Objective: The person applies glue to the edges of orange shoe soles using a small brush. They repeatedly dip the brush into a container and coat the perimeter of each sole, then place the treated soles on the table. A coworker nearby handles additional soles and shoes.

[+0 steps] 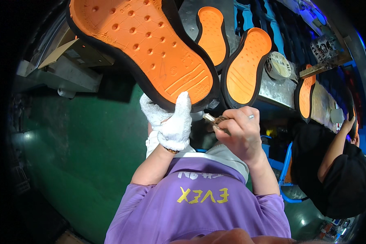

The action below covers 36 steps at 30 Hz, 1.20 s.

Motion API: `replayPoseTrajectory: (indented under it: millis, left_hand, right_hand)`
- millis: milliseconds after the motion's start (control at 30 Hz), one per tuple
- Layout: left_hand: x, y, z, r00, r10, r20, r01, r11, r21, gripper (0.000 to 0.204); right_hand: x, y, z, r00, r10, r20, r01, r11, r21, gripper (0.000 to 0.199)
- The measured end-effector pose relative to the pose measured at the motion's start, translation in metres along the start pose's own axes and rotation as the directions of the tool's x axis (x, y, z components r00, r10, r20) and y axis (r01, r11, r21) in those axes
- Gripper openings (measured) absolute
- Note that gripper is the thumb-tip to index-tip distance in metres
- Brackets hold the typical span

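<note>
My left hand [175,126], in a white knitted glove, grips the near end of a large shoe sole [150,44], its thumb pressed on the rim. The sole is orange and dimpled inside, with a black edge. Close to its heel, my bare right hand [242,132] pinches a slim brownish tool [218,120] with a pale, shiny tip; its exact kind is hard to make out. The tip points at the sole's black edge, a small gap apart as far as I can see. Beyond my right hand lies a second orange and black sole [248,67], with another [211,34] behind it.
Soles rest on a metal bench [280,89], beside a round tub [278,66] with a whitish top. Farther right is another sole [305,97]. A co-worker in black [333,162] sits there holding a sole, near a blue chair frame [286,175]. An open cardboard box [75,53] stands left.
</note>
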<state>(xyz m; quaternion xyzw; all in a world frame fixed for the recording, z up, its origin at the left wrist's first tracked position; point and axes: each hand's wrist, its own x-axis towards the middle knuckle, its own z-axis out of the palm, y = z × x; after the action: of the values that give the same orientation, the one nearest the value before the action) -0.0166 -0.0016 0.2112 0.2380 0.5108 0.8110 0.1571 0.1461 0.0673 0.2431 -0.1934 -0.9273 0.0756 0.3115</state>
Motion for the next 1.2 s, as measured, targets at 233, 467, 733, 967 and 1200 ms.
replayPoseTrajectory:
  millis: [233,467,733,967,1200]
  left_hand:
    - [-0.003,0.002,0.005,0.999,-0.029,-0.015,0.029,0.999,-0.019,0.056]
    - [-0.007,-0.001,0.002,1.000,-0.001,-0.004,0.001,1.000,0.028,0.057]
    - [-0.009,-0.015,-0.001,1.000,0.019,-0.013,-0.019,1.000,0.013,0.066]
    - [-0.009,-0.008,0.001,1.000,0.005,0.005,-0.006,0.992,0.125,0.062]
    - [-0.007,-0.008,-0.001,1.000,0.024,-0.004,-0.023,0.995,0.094,0.056]
  right_hand:
    - [0.008,0.003,-0.007,0.998,0.027,-0.051,-0.030,0.998,-0.051,0.020]
    - [0.009,0.011,-0.001,0.992,0.059,-0.110,-0.083,0.970,-0.228,0.016]
    - [0.006,0.012,-0.006,0.991,0.072,-0.112,-0.088,0.986,-0.144,0.018]
    - [0.012,0.008,-0.003,0.999,0.040,-0.019,-0.042,0.991,-0.126,0.015]
    - [0.004,0.005,-0.006,0.998,-0.032,0.060,0.032,0.999,-0.009,0.016]
